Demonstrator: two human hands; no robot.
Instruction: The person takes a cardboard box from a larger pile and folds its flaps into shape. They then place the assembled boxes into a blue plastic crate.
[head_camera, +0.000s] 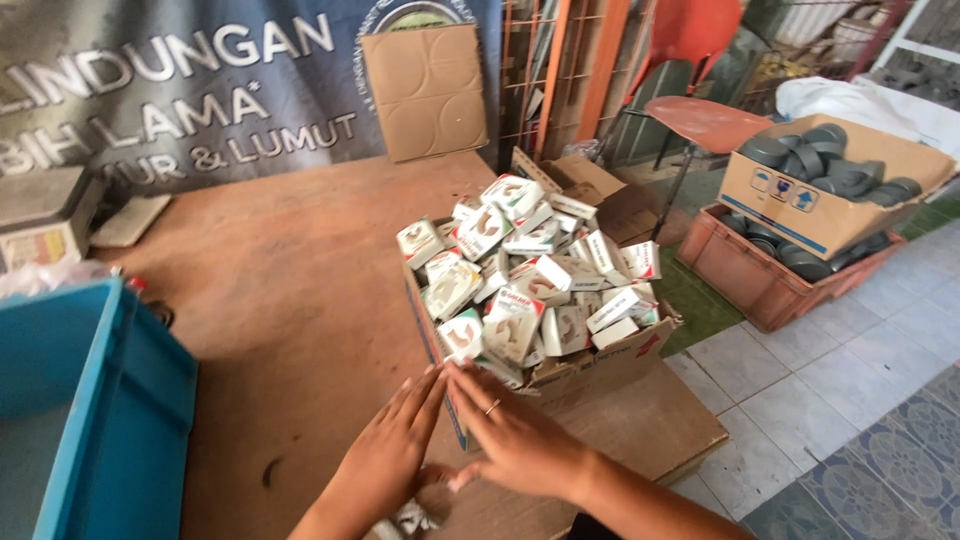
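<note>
Both hands sit flat and open at bottom center, left hand and right hand (ring on one finger) holding nothing, fingertips touching the overfull cardboard box of small white packets on the wooden tabletop. I'd brace it low, since it's heaped.

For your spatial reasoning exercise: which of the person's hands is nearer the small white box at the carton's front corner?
Right. The right hand has fingertips almost at the small white box; the left hand lies lower left, slightly farther.
</note>
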